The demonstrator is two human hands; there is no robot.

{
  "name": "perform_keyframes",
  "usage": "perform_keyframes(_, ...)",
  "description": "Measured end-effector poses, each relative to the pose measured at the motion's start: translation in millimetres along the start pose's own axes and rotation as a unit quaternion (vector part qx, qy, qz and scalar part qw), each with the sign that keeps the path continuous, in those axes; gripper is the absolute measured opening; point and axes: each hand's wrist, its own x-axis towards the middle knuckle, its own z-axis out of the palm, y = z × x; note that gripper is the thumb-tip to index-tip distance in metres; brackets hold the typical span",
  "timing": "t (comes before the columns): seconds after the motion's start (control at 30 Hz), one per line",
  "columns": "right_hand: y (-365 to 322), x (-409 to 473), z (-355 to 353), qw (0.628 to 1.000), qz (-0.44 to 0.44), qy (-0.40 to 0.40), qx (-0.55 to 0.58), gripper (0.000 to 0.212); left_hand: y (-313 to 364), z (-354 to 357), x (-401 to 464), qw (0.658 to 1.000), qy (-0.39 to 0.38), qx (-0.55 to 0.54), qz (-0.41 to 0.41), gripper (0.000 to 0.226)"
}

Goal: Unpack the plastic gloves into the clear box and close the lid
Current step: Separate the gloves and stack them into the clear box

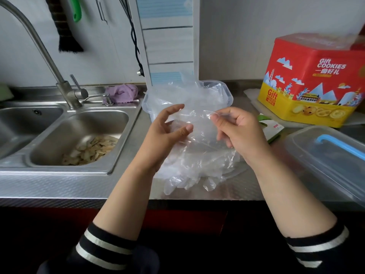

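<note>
A heap of thin clear plastic gloves (199,167) lies on the steel counter in front of me, glove fingers hanging toward the counter edge. My right hand (240,131) pinches a sheet of the clear plastic between thumb and fingers. Beside it, my left hand (167,127) has its fingers curled and apart, with the thumb touching the film. Behind the plastic stands the clear box (227,93), open and partly hidden. Its clear lid (324,155) with a blue handle lies flat at the right.
A steel sink (79,135) with food scraps in its basin sits at the left, with a tall tap (65,89) and a purple cloth (122,92) behind it. A red and yellow cookie tin (314,80) stands at the back right. A green-and-white card packet (273,129) lies near my right hand.
</note>
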Motion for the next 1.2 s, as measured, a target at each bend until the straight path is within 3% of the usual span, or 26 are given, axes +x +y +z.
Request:
perform_keyframes(0.27, -15.6, 45.3, 0.5, 0.992, -0.065, 0.084, -0.070, 0.014, 29.9, -20.9, 26.5, 0.997, 0.060, 0.027, 0.036, 0.028)
perform_keyframes(0.43, -24.9, 114.5, 6.5, 0.974, -0.070, 0.081, -0.197, 0.034, 42.4, -39.5, 88.6, 0.968, 0.095, 0.204, 0.111, 0.022)
perform_keyframes(0.6, -8.5, 154.3, 12.8, 0.899, -0.020, 0.053, -0.433, 0.040, 28.3, -46.0, 137.5, 0.844, 0.111, 0.519, 0.074, 0.017)
perform_keyframes(0.77, 8.6, 163.6, 21.8, 0.810, -0.009, 0.033, -0.585, 0.035, 10.5, -41.7, 145.0, 0.752, 0.059, 0.656, 0.033, 0.033)
perform_keyframes(0.87, 14.1, 162.0, 19.1, 0.791, -0.027, 0.039, -0.610, 0.037, 14.4, -36.2, 142.3, 0.716, 0.046, 0.696, 0.018, 0.033)
perform_keyframes(0.93, 10.2, 157.7, 11.5, 0.806, -0.034, 0.048, -0.588, 0.038, 18.1, -34.9, 138.8, 0.724, 0.046, 0.688, -0.007, 0.039)
perform_keyframes(1.03, 1.6, 145.7, 0.1, 0.853, -0.074, 0.081, -0.511, 0.037, 22.1, -36.1, 130.1, 0.793, 0.073, 0.605, -0.010, 0.054)
perform_keyframes(1.13, -5.7, 115.4, -1.4, 0.918, -0.204, 0.102, -0.326, 0.024, 20.0, -35.5, 116.5, 0.830, 0.128, 0.539, 0.069, 0.042)
perform_keyframes(1.2, -10.1, 83.9, -1.5, 0.951, -0.232, 0.044, -0.201, 0.017, 16.2, -34.0, 102.6, 0.831, 0.168, 0.509, 0.150, 0.033)
